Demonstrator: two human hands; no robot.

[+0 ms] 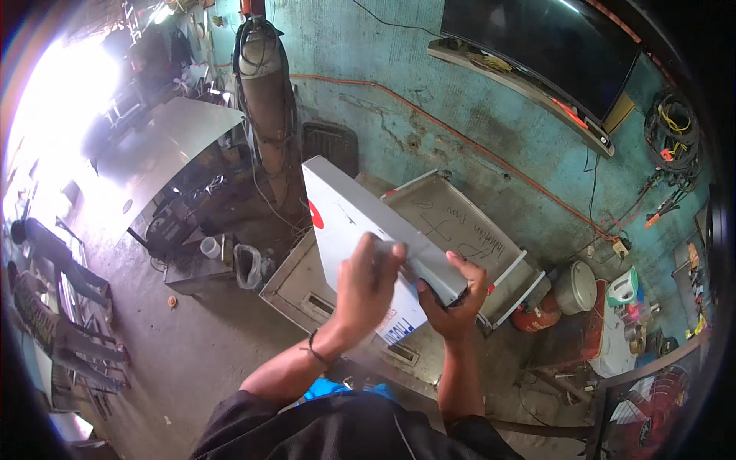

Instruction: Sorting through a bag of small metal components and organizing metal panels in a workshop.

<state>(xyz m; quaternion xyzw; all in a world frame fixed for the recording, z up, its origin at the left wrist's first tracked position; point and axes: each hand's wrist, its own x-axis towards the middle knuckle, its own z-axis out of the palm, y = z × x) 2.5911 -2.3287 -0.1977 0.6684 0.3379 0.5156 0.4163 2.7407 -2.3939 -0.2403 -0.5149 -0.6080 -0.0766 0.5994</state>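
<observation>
A long white sheet-metal piece (337, 230) with a folded grey side stands slanted in front of me. Its face carries a red mark and blue lettering. My right hand (457, 300) grips its near right end, with the thumb on one side and the fingers on the other. Against the folded edge, my left hand (366, 285) is closed, its fingers curled and slightly blurred. Something small and greyish shows at those fingertips, but I cannot make out what it is. Beneath lies a pale metal panel (287, 277) with slotted cut-outs.
Behind the piece leans a framed metal tray (452, 211) with handwriting. A gas cylinder (264, 100) stands by the wall, left of a wall-mounted screen (544, 50). A sheet-topped table (176, 146) is at left; a bucket (573, 287) and cluttered white surface (616, 337) are at right.
</observation>
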